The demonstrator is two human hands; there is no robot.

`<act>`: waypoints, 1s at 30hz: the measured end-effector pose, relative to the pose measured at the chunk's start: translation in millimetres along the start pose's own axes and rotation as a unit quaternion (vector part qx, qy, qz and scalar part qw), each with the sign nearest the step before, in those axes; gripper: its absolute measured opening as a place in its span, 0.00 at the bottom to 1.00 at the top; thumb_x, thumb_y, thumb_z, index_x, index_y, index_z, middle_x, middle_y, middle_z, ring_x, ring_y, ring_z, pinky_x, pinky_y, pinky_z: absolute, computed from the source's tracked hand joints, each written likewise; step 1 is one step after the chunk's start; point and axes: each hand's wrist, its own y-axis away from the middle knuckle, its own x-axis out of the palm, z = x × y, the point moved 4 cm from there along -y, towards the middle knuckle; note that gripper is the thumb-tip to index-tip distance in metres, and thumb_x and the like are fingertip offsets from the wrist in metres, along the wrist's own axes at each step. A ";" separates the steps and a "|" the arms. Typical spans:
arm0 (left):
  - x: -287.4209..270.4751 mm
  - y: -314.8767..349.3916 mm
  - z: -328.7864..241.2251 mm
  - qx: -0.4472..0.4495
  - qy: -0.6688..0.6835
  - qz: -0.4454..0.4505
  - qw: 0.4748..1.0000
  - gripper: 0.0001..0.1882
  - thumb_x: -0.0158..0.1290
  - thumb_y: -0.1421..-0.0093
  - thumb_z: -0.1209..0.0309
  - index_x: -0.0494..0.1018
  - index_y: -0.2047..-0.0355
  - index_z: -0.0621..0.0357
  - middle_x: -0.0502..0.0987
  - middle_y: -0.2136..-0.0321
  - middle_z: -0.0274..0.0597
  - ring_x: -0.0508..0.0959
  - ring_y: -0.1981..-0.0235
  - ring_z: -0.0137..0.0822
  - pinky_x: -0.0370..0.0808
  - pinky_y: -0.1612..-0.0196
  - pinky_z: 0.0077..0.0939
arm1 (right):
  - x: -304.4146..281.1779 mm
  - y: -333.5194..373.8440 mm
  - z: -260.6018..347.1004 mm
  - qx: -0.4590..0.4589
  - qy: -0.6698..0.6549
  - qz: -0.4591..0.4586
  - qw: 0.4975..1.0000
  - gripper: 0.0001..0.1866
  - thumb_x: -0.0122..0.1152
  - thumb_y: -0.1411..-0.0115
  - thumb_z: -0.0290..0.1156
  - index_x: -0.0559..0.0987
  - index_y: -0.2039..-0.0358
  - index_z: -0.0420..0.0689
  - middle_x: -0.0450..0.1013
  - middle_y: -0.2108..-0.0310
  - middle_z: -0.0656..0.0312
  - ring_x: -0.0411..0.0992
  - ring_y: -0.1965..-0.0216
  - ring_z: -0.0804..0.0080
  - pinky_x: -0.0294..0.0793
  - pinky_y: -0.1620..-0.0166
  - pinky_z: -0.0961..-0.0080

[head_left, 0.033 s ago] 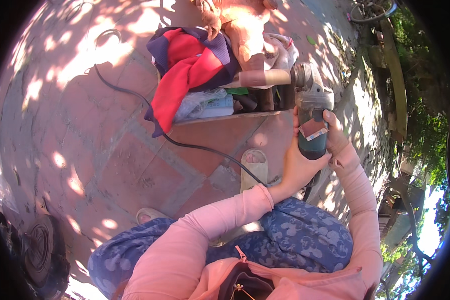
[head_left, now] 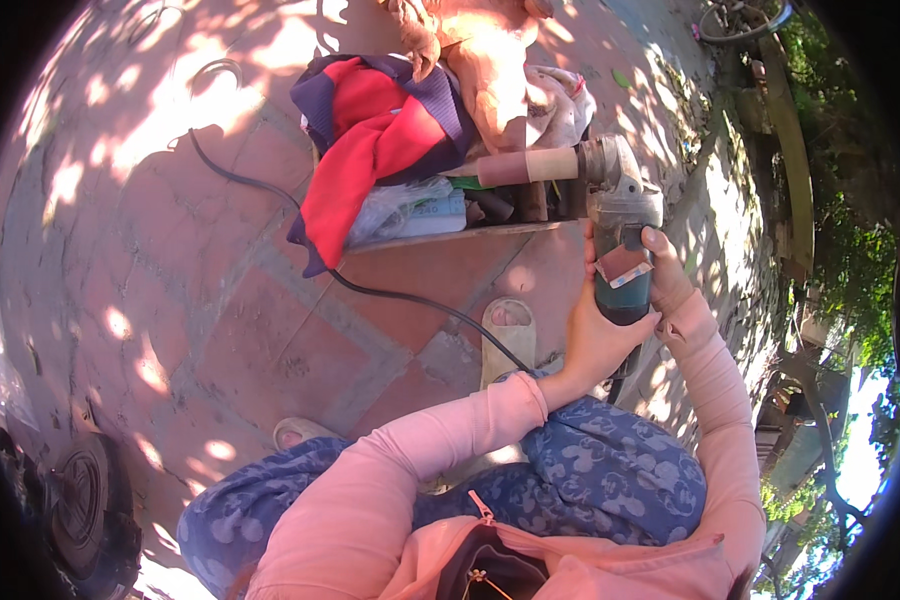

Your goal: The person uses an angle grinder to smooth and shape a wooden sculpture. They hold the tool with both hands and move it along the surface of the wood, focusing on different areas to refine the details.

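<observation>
Both my hands are closed around the green body of an angle grinder [head_left: 625,295] with a worn grey gear head. My left hand [head_left: 600,325] wraps the body from the left and below. Along its right side my right hand [head_left: 668,270] grips, thumb near the top by the head. A cylindrical sanding drum [head_left: 530,165], part brown and part tan, sticks out leftward from the head. Its far end lies just below a carved wooden piece [head_left: 490,95]; I cannot tell if they touch. A red and navy cloth [head_left: 390,140] lies beside the carving.
Under the cloth and carving stands a wooden box [head_left: 460,240] holding a plastic bag [head_left: 410,205] and other items. A black cable [head_left: 400,305] runs across the tiled floor past my sandalled foot [head_left: 508,330]. A dark round object [head_left: 85,500] stands at lower left.
The sanding drum, blurred before, now shows sharp colour bands. The grinder has shifted very slightly, its head tilting a little; both hands keep their grip.
</observation>
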 end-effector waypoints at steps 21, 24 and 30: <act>-16.8 -70.8 -41.9 0.065 -0.039 0.038 0.996 0.30 0.67 0.57 0.66 0.67 0.55 0.64 0.76 0.65 0.40 0.77 0.64 0.29 0.74 0.59 0.25 | 6.7 -53.8 40.3 -0.025 -0.054 -0.022 0.998 0.35 0.53 0.41 0.58 0.72 0.50 0.36 0.76 0.64 0.56 0.75 0.65 0.68 0.77 0.59 0.72; -16.0 -40.8 -23.0 0.030 -0.039 0.047 0.998 0.36 0.68 0.58 0.65 0.65 0.50 0.64 0.75 0.59 0.44 0.76 0.58 0.34 0.73 0.54 0.28 | -1.8 -32.5 12.8 -0.049 -0.022 0.002 0.999 0.38 0.59 0.47 0.56 0.70 0.49 0.35 0.75 0.62 0.52 0.76 0.65 0.63 0.77 0.58 0.69; -4.1 -16.6 -6.6 -0.003 -0.010 0.043 0.999 0.38 0.68 0.58 0.65 0.64 0.49 0.64 0.75 0.58 0.45 0.76 0.57 0.34 0.73 0.53 0.29 | -18.9 -11.1 -4.9 -0.024 -0.032 0.019 0.999 0.37 0.61 0.48 0.54 0.69 0.48 0.35 0.74 0.61 0.52 0.76 0.63 0.63 0.78 0.57 0.68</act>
